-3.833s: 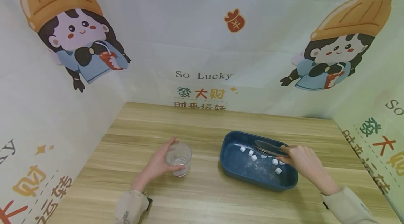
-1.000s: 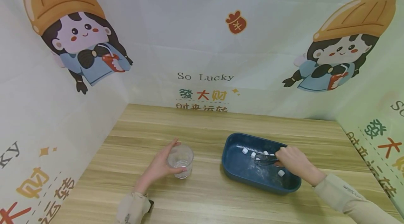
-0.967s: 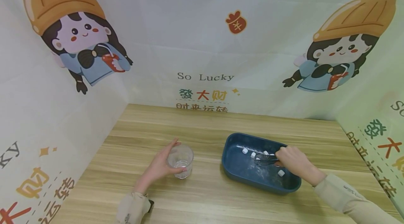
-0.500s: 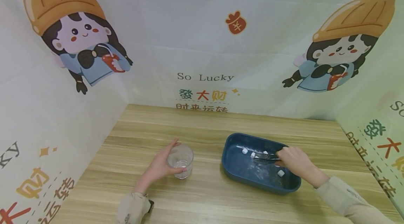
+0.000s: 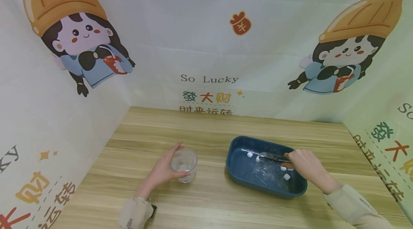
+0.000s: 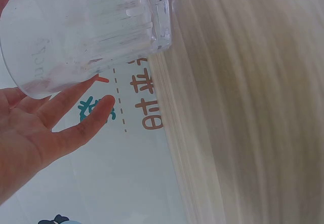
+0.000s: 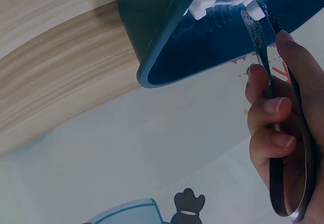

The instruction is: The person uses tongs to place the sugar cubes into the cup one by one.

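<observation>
- gripping tongs (image 5: 274,157), right hand (image 5: 305,166) pinches both arms midway: likely springy
- left hand (image 5: 162,168) curves round glass (image 5: 184,161), probably slippery, fragile; best held low

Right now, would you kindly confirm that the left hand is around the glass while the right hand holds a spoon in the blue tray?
Not quite: the right hand holds tongs in the blue tray, not a spoon, as the right wrist view shows. The left hand is around the glass.
</observation>
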Demonstrator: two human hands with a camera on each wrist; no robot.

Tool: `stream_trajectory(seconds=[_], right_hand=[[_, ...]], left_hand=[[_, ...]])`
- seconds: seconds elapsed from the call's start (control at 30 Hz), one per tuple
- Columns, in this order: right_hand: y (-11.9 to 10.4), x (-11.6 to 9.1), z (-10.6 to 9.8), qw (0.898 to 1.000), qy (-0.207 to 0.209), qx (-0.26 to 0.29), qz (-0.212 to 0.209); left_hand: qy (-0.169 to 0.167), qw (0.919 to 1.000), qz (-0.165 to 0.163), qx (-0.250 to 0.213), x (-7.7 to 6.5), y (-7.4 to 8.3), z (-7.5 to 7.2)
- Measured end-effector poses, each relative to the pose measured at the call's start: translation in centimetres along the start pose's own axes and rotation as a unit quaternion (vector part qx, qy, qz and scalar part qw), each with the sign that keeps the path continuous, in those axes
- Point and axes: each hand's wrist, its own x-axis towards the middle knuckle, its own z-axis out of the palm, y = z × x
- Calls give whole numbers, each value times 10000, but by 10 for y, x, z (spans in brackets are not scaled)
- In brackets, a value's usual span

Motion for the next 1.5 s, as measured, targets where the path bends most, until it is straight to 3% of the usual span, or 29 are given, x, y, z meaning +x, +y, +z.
stream_trajectory(seconds=[1.0,1.5], right_hand=[[-5,-12,5,9953,177,681,666],[-9,-12,5,9863,925,895,1030]], left_hand=[[26,10000,34,15,0,1,0],[5,10000,50,-1,0,-1,0]])
